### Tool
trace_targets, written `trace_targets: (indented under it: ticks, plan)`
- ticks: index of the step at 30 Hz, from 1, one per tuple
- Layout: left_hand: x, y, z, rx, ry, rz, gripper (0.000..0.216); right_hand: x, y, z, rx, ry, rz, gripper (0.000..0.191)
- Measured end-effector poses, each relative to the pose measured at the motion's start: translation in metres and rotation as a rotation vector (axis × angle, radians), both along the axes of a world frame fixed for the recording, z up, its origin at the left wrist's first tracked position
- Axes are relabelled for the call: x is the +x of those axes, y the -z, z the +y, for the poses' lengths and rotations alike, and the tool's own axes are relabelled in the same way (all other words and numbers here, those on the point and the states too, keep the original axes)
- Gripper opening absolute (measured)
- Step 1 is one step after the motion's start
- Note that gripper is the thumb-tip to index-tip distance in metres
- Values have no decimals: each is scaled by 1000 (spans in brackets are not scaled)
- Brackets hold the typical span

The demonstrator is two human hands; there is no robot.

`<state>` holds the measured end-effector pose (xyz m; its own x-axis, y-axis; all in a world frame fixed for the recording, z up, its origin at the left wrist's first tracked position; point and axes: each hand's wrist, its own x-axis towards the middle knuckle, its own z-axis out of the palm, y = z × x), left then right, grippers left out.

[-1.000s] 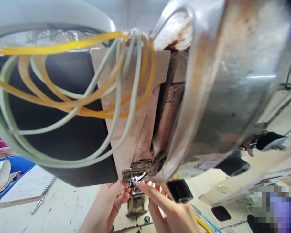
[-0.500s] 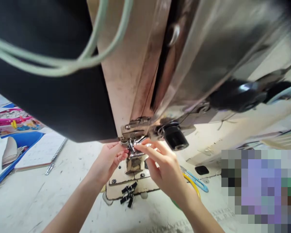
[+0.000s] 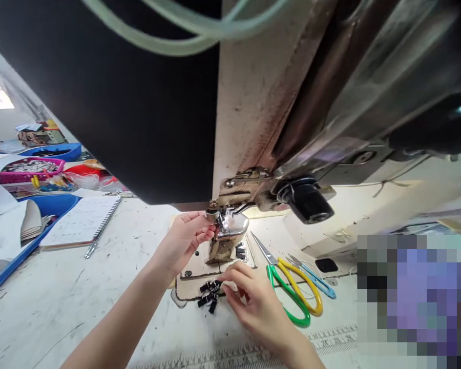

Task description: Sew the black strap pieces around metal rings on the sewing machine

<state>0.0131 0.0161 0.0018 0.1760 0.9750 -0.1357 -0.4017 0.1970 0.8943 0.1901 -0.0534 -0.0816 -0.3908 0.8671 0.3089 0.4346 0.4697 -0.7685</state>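
Note:
A sewing machine head (image 3: 249,128) fills the upper view, with its needle and presser foot area (image 3: 225,218) above a small metal work bed (image 3: 230,233). My left hand (image 3: 184,238) is at the presser foot, fingers pinched together; what they hold is hidden. My right hand (image 3: 253,302) is lower down, thumb and forefinger closed at the edge of a small pile of black strap pieces with metal bits (image 3: 209,294), apparently gripping one. More black pieces (image 3: 241,251) lie beyond the bed, to its right.
Green-and-yellow-handled scissors (image 3: 292,287) and blue-handled snips (image 3: 318,279) lie right of the machine. A ruler (image 3: 223,359) runs along the front. A spiral notebook (image 3: 80,220), a blue tray (image 3: 61,205) and a pink basket (image 3: 57,166) stand at left. A purple patch at right is blurred.
My right hand has come down from the presser foot to the pile of black pieces. My left hand stays at the foot. The view has shifted, showing the scissors and ruler more fully.

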Motion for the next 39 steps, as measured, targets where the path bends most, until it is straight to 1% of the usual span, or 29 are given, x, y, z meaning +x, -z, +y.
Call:
trace_targets:
  ticks: [1,3,4,6,8,9,10,11,12,13,14,15,17,18,19,20,22,24,26,29,31,32,33,35,37,39]
  plan:
    - [0,0,-1,-1,-4,8,19,-3,10,-2,-85,1,-59,20]
    - [-1,2,-7,-2,-21,35,22,-8,26,-3,-147,35,-103,20]
    - [-3,4,-13,-2,-35,58,24,-9,32,-3,-157,58,-105,20]
    - [-9,12,-29,-1,-73,117,27,-10,36,-1,-179,86,-85,19]
    - [-16,25,-50,-6,-103,216,29,-9,33,-2,-222,100,-40,15]
    - [-19,33,-61,-10,-93,289,28,-7,30,-3,-251,99,-11,12]
    - [-21,41,-72,6,-65,442,27,-6,26,-5,-282,93,18,10]
    - [-22,49,-82,21,-55,539,25,-5,21,-7,-312,83,43,10]
    - [-20,57,-92,22,-63,573,24,-4,17,-9,-343,71,72,11]
    - [-18,63,-100,10,-74,573,26,-4,13,-11,-377,58,107,12]
    - [-14,68,-106,-7,-115,535,31,-4,9,-13,-413,48,152,13]
    - [-9,72,-111,-23,-184,494,34,-5,6,-15,-451,46,206,14]
    - [3,77,-117,-35,-353,430,33,-6,3,-18,-512,75,323,16]
    - [9,79,-119,-43,-423,404,33,-6,2,-20,-525,98,368,16]
    - [14,80,-120,-66,-463,371,34,-6,1,-22,-520,120,394,15]
    - [18,81,-121,-106,-467,323,36,-6,1,-23,-501,136,409,14]
    - [26,82,-122,-229,-411,198,42,-6,2,-26,-422,140,424,10]
    - [30,82,-122,-320,-357,94,44,-6,4,-29,-291,119,441,8]
    - [32,81,-121,-354,-343,22,40,-5,7,-30,-114,95,430,13]
    - [32,79,-121,-376,-341,-57,36,-5,12,-31,141,87,364,26]
    - [29,79,-120,-342,-337,-75,35,-4,12,-33,219,87,338,30]
    - [28,81,-120,-300,-335,-60,34,-4,12,-34,209,85,339,31]
    - [26,83,-120,-250,-333,-30,32,-4,10,-35,164,78,351,32]
    - [22,87,-119,-147,-333,56,28,-4,6,-37,2,55,425,32]
    - [21,89,-119,-64,-324,146,23,-5,3,-37,-157,60,553,30]
    - [22,89,-120,5,-314,228,17,-6,1,-36,-256,96,654,24]
